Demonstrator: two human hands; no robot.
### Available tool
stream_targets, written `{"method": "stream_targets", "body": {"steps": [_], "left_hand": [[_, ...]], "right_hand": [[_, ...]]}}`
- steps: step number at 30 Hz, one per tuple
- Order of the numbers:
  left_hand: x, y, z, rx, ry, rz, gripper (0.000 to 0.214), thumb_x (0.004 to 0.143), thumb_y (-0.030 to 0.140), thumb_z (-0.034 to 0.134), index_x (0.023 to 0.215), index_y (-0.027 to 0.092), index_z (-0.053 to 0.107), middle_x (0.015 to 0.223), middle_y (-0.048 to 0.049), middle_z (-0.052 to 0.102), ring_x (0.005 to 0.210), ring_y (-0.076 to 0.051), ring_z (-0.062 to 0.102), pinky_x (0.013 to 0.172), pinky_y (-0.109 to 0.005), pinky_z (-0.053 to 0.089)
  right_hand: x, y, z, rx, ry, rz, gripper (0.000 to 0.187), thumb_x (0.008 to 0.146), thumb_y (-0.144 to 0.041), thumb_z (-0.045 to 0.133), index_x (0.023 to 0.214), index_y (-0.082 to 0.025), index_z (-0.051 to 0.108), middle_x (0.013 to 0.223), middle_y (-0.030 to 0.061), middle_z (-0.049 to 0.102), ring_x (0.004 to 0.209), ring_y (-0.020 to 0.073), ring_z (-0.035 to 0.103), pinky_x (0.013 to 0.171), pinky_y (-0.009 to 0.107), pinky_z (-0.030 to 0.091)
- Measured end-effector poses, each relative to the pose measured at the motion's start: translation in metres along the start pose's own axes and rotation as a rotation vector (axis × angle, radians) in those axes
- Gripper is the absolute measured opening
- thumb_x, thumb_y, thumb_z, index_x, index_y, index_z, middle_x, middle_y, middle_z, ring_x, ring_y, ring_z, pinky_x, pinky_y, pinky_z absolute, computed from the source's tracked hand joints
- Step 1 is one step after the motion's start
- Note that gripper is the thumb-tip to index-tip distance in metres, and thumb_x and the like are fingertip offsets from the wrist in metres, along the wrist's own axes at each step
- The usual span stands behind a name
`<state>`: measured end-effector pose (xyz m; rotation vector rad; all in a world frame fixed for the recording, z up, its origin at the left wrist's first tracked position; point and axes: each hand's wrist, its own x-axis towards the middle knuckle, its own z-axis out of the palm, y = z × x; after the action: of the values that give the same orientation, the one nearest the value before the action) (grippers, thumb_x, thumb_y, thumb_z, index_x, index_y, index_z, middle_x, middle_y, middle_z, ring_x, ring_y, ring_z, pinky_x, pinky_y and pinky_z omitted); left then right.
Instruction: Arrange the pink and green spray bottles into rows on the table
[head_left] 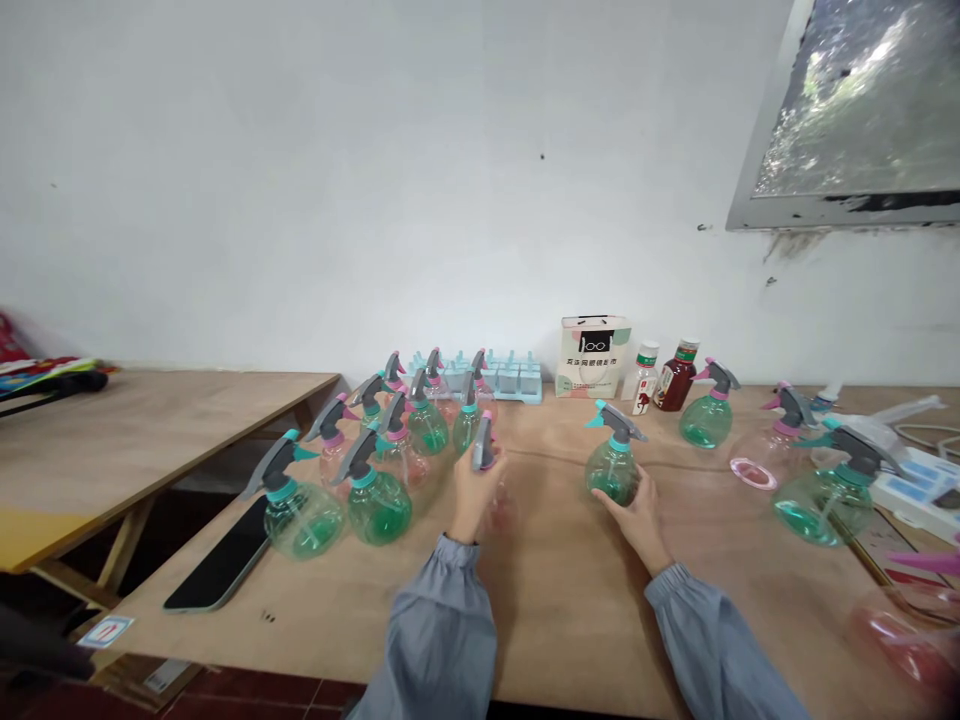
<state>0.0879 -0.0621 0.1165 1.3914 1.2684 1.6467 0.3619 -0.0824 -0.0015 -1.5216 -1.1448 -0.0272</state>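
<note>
My left hand (474,490) is closed around the neck of a pink spray bottle (501,512) with a grey trigger head, upright at mid-table. My right hand (636,515) grips the round body of a green spray bottle (611,470) from its right side; that bottle has a grey head and a turquoise trigger. Left of my left hand several green and pink spray bottles stand in a cluster, the nearest being a green one (380,507). On the right are another green spray bottle (705,420), a pink one (761,460) and a larger-looking green one (825,500).
A black phone (221,560) lies at the table's left edge. Along the wall are light-blue ice-pop moulds (517,380), a paper bag (592,360), a white bottle (643,380) and a dark red bottle (677,377). A pink spray bottle (911,630) is at the lower right.
</note>
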Motion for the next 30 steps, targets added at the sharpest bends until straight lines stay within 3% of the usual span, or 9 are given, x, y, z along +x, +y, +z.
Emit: {"method": "stream_targets", "body": {"steps": [3,9,13,16,18,21,23,26,30], "left_hand": [[0.018,-0.016,-0.015,0.083,0.086,0.065,0.02,0.067,0.034,0.071,0.08,0.019,0.066,0.063,0.0029,0.059,0.059,-0.013,0.052,0.059,-0.024,0.04],[0.046,-0.024,-0.017,0.182,0.065,0.149,0.029,0.079,0.035,0.067,0.101,0.016,0.066,0.084,-0.0041,0.068,0.077,-0.02,0.063,0.073,-0.033,0.046],[0.041,-0.02,-0.021,0.153,0.208,0.304,0.053,0.076,0.041,0.074,0.121,0.019,0.055,0.121,-0.0133,0.063,0.121,-0.033,0.057,0.096,-0.046,0.045],[0.02,-0.021,-0.024,0.189,0.317,0.425,0.046,0.078,0.044,0.07,0.114,0.02,0.056,0.125,-0.0195,0.057,0.136,-0.039,0.042,0.105,-0.056,0.038],[0.0,-0.022,-0.015,0.212,0.223,0.498,0.046,0.074,0.043,0.073,0.111,0.02,0.058,0.122,-0.0209,0.058,0.131,-0.041,0.047,0.106,-0.058,0.037],[-0.035,-0.018,0.021,0.18,-0.118,0.591,0.072,0.069,0.043,0.079,0.129,0.018,0.049,0.131,-0.0199,0.056,0.128,-0.039,0.051,0.11,-0.055,0.037],[-0.056,-0.013,0.05,0.164,-0.267,0.507,0.094,0.064,0.048,0.082,0.142,0.017,0.038,0.143,-0.0206,0.048,0.135,-0.04,0.045,0.112,-0.056,0.033],[-0.074,-0.004,0.08,0.178,-0.331,0.321,0.085,0.072,0.043,0.077,0.143,0.019,0.037,0.145,-0.0188,0.046,0.14,-0.036,0.04,0.114,-0.055,0.031],[-0.074,0.002,0.08,0.186,-0.342,0.274,0.077,0.074,0.027,0.071,0.142,0.022,0.037,0.138,-0.0145,0.049,0.135,-0.031,0.045,0.113,-0.051,0.031]], "right_hand": [[-0.001,-0.001,0.0,-0.001,-0.007,0.024,0.099,0.057,-0.079,0.071,0.13,-0.016,0.05,0.124,0.0193,0.057,0.115,0.0379,0.054,0.096,0.053,0.044],[-0.001,-0.005,0.001,0.004,0.025,-0.014,0.114,0.053,-0.079,0.073,0.139,-0.012,0.042,0.129,0.0227,0.054,0.118,0.0392,0.052,0.1,0.054,0.042],[0.0,-0.005,0.002,0.039,-0.047,-0.044,0.104,0.064,-0.075,0.067,0.142,-0.014,0.037,0.136,0.0225,0.052,0.124,0.0379,0.05,0.102,0.054,0.041],[-0.005,-0.006,0.002,0.028,-0.043,-0.056,0.098,0.065,-0.076,0.066,0.137,-0.014,0.041,0.128,0.0208,0.056,0.118,0.0368,0.053,0.098,0.052,0.044],[-0.013,-0.009,0.004,-0.032,-0.014,-0.073,0.099,0.062,-0.078,0.068,0.133,-0.014,0.043,0.122,0.0197,0.057,0.115,0.0374,0.053,0.094,0.052,0.044],[-0.033,-0.017,0.008,-0.123,-0.026,-0.11,0.092,0.064,-0.074,0.069,0.131,-0.016,0.044,0.116,0.0168,0.057,0.111,0.0377,0.053,0.091,0.051,0.044],[-0.048,-0.023,0.011,-0.152,-0.059,-0.126,0.081,0.07,-0.067,0.068,0.13,-0.017,0.045,0.112,0.0151,0.058,0.108,0.0373,0.054,0.09,0.052,0.045],[-0.066,-0.033,0.012,-0.147,-0.123,-0.184,0.067,0.077,-0.056,0.065,0.129,-0.018,0.045,0.111,0.0144,0.059,0.105,0.0358,0.056,0.09,0.054,0.046],[-0.076,-0.041,-0.012,-0.089,-0.171,-0.266,0.072,0.078,-0.052,0.069,0.137,-0.022,0.04,0.126,0.0144,0.057,0.114,0.0354,0.056,0.094,0.056,0.048]]}}
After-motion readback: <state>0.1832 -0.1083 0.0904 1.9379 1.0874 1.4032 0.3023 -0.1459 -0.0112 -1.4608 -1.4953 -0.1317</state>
